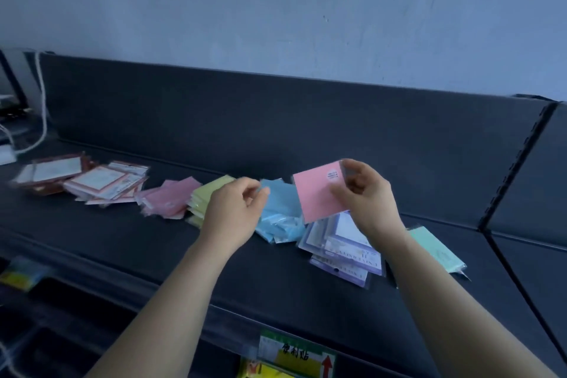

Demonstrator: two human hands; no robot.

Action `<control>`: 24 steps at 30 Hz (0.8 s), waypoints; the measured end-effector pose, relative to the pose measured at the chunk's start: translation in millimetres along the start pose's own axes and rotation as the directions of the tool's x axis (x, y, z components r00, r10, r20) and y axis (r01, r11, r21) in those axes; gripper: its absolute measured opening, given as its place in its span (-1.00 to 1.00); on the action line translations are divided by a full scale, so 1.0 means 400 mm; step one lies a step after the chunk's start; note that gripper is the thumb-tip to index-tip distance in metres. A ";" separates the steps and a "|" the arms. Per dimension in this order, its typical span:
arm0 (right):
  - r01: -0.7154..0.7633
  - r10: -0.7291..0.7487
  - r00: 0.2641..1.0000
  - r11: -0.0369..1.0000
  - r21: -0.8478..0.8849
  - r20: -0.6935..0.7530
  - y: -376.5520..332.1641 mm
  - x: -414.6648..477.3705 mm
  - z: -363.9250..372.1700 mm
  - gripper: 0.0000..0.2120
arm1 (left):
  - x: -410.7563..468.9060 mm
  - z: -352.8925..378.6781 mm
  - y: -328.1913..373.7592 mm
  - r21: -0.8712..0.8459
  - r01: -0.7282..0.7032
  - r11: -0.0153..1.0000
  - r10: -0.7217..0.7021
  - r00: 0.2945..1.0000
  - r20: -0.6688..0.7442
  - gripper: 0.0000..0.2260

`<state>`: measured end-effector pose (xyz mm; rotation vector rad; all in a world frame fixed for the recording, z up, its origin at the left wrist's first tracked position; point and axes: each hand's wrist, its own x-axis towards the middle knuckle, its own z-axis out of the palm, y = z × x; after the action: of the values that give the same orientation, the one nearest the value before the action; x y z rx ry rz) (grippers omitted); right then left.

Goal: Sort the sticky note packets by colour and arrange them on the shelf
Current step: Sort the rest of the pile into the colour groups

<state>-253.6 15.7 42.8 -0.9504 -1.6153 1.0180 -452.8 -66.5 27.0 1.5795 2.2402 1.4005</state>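
Observation:
My right hand point(366, 193) pinches a pink sticky note packet point(319, 193) by its right edge and holds it tilted above the dark shelf point(276, 261). My left hand point(236, 209) hovers over the blue packets point(280, 218), its fingers loosely curled and holding nothing. On the shelf, from left to right, lie red-bordered white packets point(98, 182), a pink pile point(170, 199), a yellow pile point(207, 193), the blue pile, a purple pile point(343, 252) and mint green packets point(435, 248). My arms hide parts of the yellow and mint piles.
The shelf's dark back panel point(276, 120) rises behind the piles, with a slotted upright point(515, 163) at the right. White cables point(41, 120) hang at the far left. A price label point(296, 353) sits on the shelf's front edge, with more goods below.

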 end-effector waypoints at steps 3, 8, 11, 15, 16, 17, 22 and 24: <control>0.037 -0.038 0.998 0.999 0.020 0.054 -0.042 0.010 0.090 -0.69 | -0.003 -0.027 0.000 -0.128 0.023 0.992 -0.012 0.996 0.090 -0.74; 0.097 -0.100 0.990 0.995 0.034 0.101 -0.124 0.039 0.230 -0.70 | 0.051 -0.104 -0.049 -0.279 0.048 0.959 -0.017 0.994 0.112 -0.82; 0.078 -0.080 0.991 0.997 0.028 0.111 -0.161 0.056 0.298 -0.71 | 0.094 -0.161 -0.089 -0.376 0.096 0.922 -0.044 0.989 0.144 -0.85; 0.041 -0.032 0.988 0.998 -0.052 0.149 -0.165 0.068 0.400 -0.71 | 0.158 -0.242 -0.171 -0.364 0.103 0.926 -0.067 0.991 0.112 -0.90; 0.040 -0.026 0.986 0.996 -0.083 0.163 -0.162 0.069 0.430 -0.69 | 0.172 -0.260 -0.196 -0.346 0.110 0.932 -0.079 0.992 0.101 -0.91; 0.041 -0.021 0.984 0.993 -0.108 0.179 -0.158 0.070 0.460 -0.68 | 0.183 -0.277 -0.222 -0.328 0.121 0.937 -0.096 0.991 0.093 -0.90; 0.038 0.026 0.970 0.966 -0.256 0.242 -0.142 0.076 0.587 -0.73 | 0.215 -0.335 -0.332 -0.241 0.163 0.957 -0.153 0.986 0.060 -0.82; 0.044 0.042 0.974 0.928 -0.369 0.224 -0.135 0.080 0.618 -0.75 | 0.228 -0.338 -0.374 -0.180 0.183 0.966 -0.175 0.983 0.060 -0.81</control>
<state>-506.1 -17.2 57.8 -1.1126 -2.0516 0.8576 -672.5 -89.9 40.5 1.3016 2.0978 1.4605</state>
